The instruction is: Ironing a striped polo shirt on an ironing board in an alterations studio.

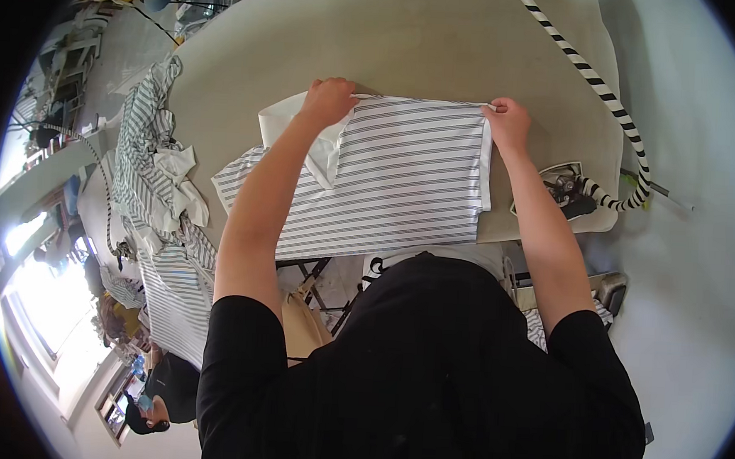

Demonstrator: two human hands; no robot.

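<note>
A white garment with dark stripes [402, 169] lies on the padded, cloth-covered table [415, 39] before me, its near edge reaching the table's front. My left hand [330, 103] grips its far edge beside the plain white collar [278, 120], covering part of that collar. At the far right corner, my right hand [509, 125] pinches the fabric between thumb and fingers, where a plain white band [486, 167] runs down the side. The far edge is straight between both hands. My left forearm hides part of the garment's left side.
More striped garments [173, 306] are heaped along the table's left end. An iron [569, 191] sits in a tray at the right, joined to a black-and-white striped hose [599, 86]. A masked person [175, 388] is at lower left. A wall [690, 140] stands to the right.
</note>
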